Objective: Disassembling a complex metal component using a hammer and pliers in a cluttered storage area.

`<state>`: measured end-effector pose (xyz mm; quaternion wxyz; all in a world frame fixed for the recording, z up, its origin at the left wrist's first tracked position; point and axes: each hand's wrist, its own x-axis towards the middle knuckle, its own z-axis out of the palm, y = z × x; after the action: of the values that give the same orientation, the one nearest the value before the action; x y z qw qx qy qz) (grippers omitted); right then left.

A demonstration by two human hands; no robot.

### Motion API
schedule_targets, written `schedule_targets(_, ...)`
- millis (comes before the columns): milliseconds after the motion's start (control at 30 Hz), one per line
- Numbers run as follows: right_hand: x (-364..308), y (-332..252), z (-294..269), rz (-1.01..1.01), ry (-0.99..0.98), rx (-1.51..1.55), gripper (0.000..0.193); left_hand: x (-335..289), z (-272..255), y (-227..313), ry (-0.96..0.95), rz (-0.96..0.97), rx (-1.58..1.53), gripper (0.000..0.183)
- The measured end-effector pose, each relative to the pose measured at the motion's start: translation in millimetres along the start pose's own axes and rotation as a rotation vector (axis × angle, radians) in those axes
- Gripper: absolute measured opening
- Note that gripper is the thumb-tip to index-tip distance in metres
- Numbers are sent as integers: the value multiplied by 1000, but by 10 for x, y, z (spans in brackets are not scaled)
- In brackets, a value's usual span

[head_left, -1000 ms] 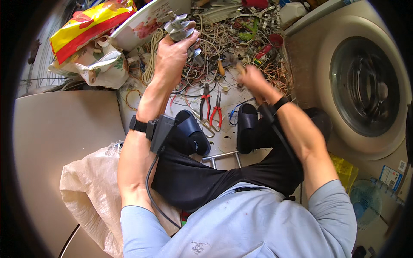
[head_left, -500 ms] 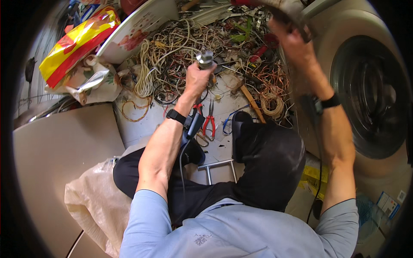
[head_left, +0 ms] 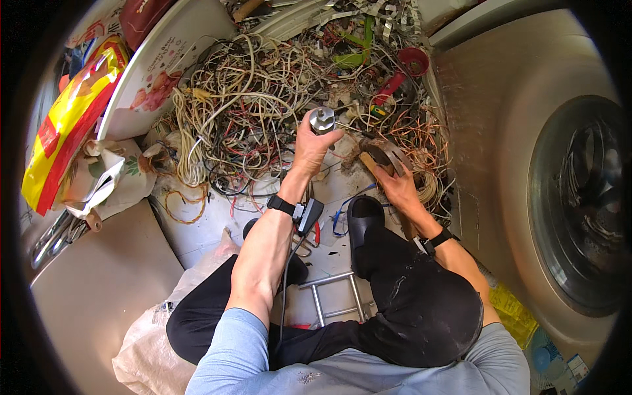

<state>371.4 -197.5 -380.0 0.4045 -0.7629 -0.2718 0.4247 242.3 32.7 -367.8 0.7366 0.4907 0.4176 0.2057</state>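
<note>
Fingers hold a small round metal part.
The left hand grips it over tangled wires; the right hand grabs a flat brown piece.

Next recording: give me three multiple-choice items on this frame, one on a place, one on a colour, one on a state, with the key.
1. Where is the washing machine?
A. To the person's right
B. To the person's left
C. Behind the wire pile

2. What colour are the wristbands?
A. White
B. Black
C. Red

3. What is the left hand doing?
A. Lying flat on the floor
B. Resting on a knee
C. Gripping a metal part

Key:
1 A, its round door fills the right side of the view.
2 B, both the left wristband and the right one are black.
3 C, the fingers close around a silvery round metal part held above the wire pile, while the right hand reaches by the wires.
</note>
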Motion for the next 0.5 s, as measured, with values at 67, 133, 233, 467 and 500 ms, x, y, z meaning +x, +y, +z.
schedule_targets(67,50,-71,73,-132,3,-31,26,62,-64,-80,19,-12,-10,56)
schedule_targets(133,92,-165,92,-129,27,-101,28,82,-49,-153,34,60,108,56)
schedule_targets(233,131,-347,124,-37,68,73,28,91,-19,-247,51,129,294,53)
schedule_targets(467,148,-674,156,-139,56,49,25,36,-69,-560,59,178,238,55)
schedule_targets(500,171,-719,163,-183,69,55,25,29,-138,-589,62,175,241,55)
